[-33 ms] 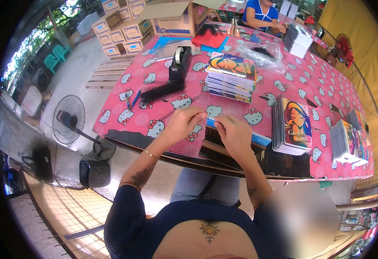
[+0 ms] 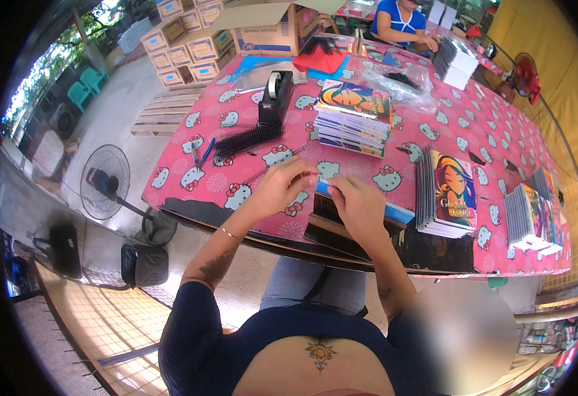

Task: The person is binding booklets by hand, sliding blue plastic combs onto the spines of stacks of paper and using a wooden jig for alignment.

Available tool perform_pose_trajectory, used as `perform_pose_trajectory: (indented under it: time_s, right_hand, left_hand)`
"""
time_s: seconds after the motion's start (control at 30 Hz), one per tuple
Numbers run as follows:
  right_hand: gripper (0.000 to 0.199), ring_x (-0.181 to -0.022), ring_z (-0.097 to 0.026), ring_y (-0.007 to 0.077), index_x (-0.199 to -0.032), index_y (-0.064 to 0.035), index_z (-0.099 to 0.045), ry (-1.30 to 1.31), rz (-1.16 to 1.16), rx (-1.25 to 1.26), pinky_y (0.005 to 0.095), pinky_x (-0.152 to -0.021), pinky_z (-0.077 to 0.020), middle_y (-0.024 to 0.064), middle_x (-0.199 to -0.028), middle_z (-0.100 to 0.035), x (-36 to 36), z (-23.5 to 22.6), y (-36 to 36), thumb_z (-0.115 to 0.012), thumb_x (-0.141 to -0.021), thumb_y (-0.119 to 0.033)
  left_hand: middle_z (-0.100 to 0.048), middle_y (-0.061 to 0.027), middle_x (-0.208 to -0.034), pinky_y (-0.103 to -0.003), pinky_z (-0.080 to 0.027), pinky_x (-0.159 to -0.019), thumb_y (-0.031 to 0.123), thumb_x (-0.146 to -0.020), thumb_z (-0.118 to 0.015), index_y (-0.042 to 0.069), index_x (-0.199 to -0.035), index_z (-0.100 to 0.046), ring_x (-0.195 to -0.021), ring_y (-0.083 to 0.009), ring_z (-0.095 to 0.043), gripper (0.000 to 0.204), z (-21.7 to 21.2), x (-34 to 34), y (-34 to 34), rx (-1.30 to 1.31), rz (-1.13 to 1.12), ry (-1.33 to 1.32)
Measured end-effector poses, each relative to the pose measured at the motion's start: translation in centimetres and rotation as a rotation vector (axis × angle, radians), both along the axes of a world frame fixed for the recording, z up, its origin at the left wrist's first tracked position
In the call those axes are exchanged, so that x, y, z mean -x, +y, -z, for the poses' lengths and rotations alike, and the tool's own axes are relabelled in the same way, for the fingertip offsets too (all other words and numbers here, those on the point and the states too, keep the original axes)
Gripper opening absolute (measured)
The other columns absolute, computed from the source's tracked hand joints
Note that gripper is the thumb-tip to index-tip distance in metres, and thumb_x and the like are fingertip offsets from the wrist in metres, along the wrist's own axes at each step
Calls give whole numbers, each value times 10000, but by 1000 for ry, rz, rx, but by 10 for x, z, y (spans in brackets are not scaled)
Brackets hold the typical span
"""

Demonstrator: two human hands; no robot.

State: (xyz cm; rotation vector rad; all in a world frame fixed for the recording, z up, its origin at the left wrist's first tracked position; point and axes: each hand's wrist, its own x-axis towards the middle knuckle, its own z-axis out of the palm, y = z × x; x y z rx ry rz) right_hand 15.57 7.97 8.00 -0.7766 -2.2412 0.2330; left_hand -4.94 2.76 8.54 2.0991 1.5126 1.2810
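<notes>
Near the table's front edge, a dark, brown-edged piece with a blue top strip [image 2: 400, 213] stands between my hands and partly behind the right one. I cannot tell whether the blue strip is a notebook's edge. My left hand [image 2: 281, 189] is closed in a pinch at the strip's left end; what it holds is too small to make out. My right hand [image 2: 360, 206] bends over the strip, its thumb and fingers pressed together close to the left fingertips. Behind my left hand lies a thin black spiral coil [image 2: 262, 173].
Farther back are a heap of black coils [image 2: 248, 144], blue-handled pliers [image 2: 206, 153], a tape dispenser [image 2: 276, 96] and a notebook stack [image 2: 353, 122]. Spiral notebooks [image 2: 452, 191] stand to the right. Cartons [image 2: 266, 38] and a person in blue [image 2: 398, 23] are beyond; a fan [image 2: 104, 183] stands left.
</notes>
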Motion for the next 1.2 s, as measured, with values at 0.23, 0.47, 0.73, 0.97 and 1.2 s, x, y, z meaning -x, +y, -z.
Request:
perform_pose_trajectory:
  time_s: [0.23,0.47,0.73,0.97,1.2]
  right_hand:
    - [163,-766,-651,329,-1057,-119,-669,-37,-39,-131,454,-672,-497,92,-895,-659,-5,-11,-4,-645,-909,-184]
    - [150,-811,-656,374,-1062,-104,-666,-191,55,66,455,-668,-497,125,-939,-670,-19,-11,3,-612,-947,-184]
    - [178,-801,-652,374,-1086,-95,-666,-166,-77,-60,461,-697,-491,125,-925,-676,-32,-23,-5,-623,-927,-161]
    - [202,-816,-657,372,-1106,-94,-675,-301,-49,113,448,-716,-483,143,-923,-701,-58,-19,6,-633,-913,-133]
    - [178,-800,-662,372,-1059,-87,-686,-214,-91,119,458,-715,-480,144,-919,-708,-56,-14,5,-661,-892,-143]
  left_hand:
    - [-602,-144,-1099,-439,-477,-836,270,-900,-691,67,-1213,-609,-995,-336,-599,382,6,10,12,-12,99,350]
    - [-318,-185,-1590,-659,-253,-1101,583,-921,-542,1,-1517,-344,-1394,-384,-385,856,58,-55,-14,-160,-332,689]
    - [-293,-213,-1600,-701,-213,-1102,597,-902,-558,22,-1531,-328,-1478,-382,-281,883,71,-42,-21,-141,-255,752]
    - [-342,-200,-1573,-589,-309,-1103,548,-932,-546,12,-1512,-343,-1442,-328,-355,816,26,-41,-16,-201,-194,929]
    - [-363,-197,-1556,-572,-289,-1129,566,-942,-514,-21,-1481,-372,-1451,-329,-338,810,37,-49,-24,-250,-91,928]
